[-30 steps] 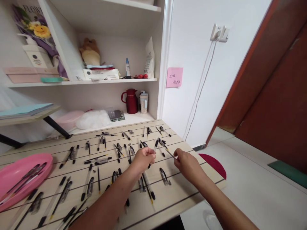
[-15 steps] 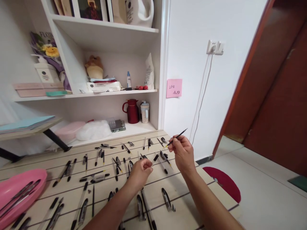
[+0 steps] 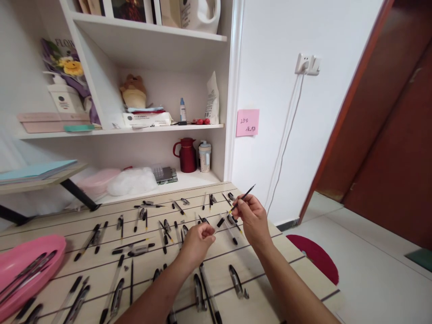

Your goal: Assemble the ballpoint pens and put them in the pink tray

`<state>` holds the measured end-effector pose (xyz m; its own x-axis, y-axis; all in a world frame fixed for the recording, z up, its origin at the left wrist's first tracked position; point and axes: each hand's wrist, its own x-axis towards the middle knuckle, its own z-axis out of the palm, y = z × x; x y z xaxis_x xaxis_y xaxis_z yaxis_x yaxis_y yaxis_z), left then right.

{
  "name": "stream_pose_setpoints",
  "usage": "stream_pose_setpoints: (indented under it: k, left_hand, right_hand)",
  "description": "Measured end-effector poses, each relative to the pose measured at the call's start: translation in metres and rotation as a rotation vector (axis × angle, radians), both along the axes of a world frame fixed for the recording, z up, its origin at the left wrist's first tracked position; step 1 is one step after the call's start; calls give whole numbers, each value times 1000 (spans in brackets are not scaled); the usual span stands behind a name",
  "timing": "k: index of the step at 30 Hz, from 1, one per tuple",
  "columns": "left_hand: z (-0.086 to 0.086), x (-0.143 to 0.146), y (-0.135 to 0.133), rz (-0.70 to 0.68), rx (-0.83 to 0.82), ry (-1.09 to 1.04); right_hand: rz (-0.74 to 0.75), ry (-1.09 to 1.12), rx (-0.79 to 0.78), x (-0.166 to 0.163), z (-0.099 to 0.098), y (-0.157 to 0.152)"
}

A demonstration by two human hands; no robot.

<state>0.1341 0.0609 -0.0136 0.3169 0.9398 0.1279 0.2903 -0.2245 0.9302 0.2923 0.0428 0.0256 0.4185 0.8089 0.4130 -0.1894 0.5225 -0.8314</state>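
Note:
My right hand [image 3: 252,219] is raised a little above the wooden table [image 3: 300,270] and pinches a thin black pen refill [image 3: 243,197], which points up and to the right. My left hand [image 3: 199,240] is closed in a loose fist just left of it. It seems to grip a clear pen barrel [image 3: 211,230], though little of that shows. Both hands hover over several pens and pen parts [image 3: 135,249] spread across the table.
A pink tray [image 3: 25,265] with pens sits at the table's left edge. Behind stands a white shelf unit [image 3: 151,33] with a red jug [image 3: 185,155] and a small bottle [image 3: 204,156]. A red mat [image 3: 317,257] lies on the floor at right.
My right hand lifted the refill off the table, then sank slightly and tilted it. The left hand stayed closed in place. The view tipped upward.

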Motion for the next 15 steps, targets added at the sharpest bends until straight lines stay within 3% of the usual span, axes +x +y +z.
stream_pose_setpoints:
  k: [8,15]
  left_hand:
    - [7,-2,-3,-7,75,53]
    - [25,4,-9,-3,97,36]
  right_hand:
    - [23,-18,-4,3,-3,-2]
    - [72,-305,-32,-1,-8,-8]
